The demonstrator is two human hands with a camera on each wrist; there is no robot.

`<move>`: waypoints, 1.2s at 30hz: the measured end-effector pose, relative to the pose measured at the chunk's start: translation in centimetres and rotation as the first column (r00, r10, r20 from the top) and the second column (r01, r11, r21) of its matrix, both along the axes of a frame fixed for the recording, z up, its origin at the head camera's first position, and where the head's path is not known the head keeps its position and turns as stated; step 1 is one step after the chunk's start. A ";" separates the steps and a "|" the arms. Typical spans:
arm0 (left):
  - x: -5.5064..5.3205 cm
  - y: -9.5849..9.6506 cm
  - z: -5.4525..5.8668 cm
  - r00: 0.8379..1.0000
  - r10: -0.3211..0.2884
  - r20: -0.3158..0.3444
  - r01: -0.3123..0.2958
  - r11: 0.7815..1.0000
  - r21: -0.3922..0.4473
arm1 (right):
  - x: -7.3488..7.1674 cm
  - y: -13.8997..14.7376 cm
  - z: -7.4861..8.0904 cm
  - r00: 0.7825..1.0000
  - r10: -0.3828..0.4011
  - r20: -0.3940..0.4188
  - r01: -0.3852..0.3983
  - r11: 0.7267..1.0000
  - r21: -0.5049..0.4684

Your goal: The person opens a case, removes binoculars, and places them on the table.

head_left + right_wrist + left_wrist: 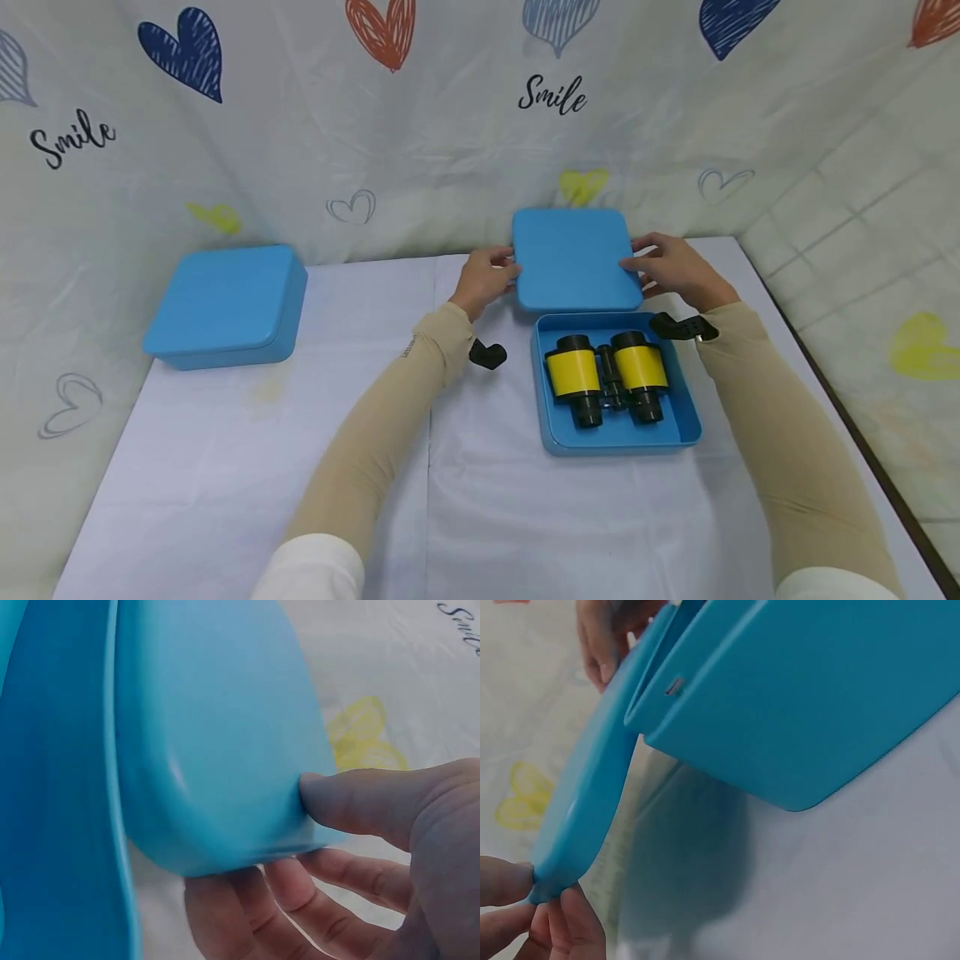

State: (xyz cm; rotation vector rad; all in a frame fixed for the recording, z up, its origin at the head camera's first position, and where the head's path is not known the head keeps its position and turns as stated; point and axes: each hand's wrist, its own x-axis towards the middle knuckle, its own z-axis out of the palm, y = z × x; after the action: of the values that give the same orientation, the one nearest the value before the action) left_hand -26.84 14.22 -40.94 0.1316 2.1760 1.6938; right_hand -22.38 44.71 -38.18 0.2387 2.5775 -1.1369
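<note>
Counting two blue boxes (225,304) (617,450), one loose lid (576,260), one pair of yellow-and-black binoculars (641,367), one table (510,517). Two hands (486,279) (678,268), two beige sleeves (375,437) (795,450), two black wrist pieces (487,356) (681,327). On the backdrop (450,125) — two "Smile" prints (72,139) (552,94) plus a whopping twelve hearts (183,54) — three yellow, three outlined, two red, two dark blue, two pale striped.

Black script (552,94) on the backdrop (450,125) reads "Smile" twice, above the lid (576,258) and well left of it, while print (408,347) on the left sleeve (375,425) is illegible.
</note>
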 end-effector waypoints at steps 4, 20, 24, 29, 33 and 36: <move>-0.2 0.2 -0.7 1.000 -0.004 0.004 0.004 1.000 -0.002 | -0.5 0.4 -0.2 0.999 0.030 0.015 -0.030 1.000 0.004; -0.2 -0.1 -2.8 0.998 -0.065 -0.013 0.062 0.985 -0.164 | -1.4 2.0 -2.1 0.980 0.164 0.111 -0.157 0.985 -0.074; 0.0 -0.2 -3.1 0.996 -0.085 -0.025 0.078 0.976 -0.202 | -1.3 2.1 -2.5 0.977 0.174 0.122 -0.166 0.983 -0.078; 0.5 -0.2 -3.2 0.994 -0.098 -0.040 0.087 0.971 -0.224 | -1.2 2.2 -2.6 0.973 0.186 0.138 -0.178 0.982 -0.067; 0.7 -0.2 -3.2 0.991 -0.124 -0.054 0.106 0.961 -0.255 | -1.0 2.2 -2.6 0.967 0.199 0.159 -0.190 0.979 -0.068; 0.7 -0.3 -3.2 0.988 -0.143 -0.060 0.121 0.953 -0.276 | -0.9 2.2 -2.6 0.963 0.205 0.176 -0.195 0.978 -0.075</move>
State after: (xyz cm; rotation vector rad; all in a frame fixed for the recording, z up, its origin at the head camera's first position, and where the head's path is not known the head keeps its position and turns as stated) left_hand -26.10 13.96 -44.09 0.2682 2.3760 1.3239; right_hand -23.32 46.94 -40.78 0.0635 2.3444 -1.0602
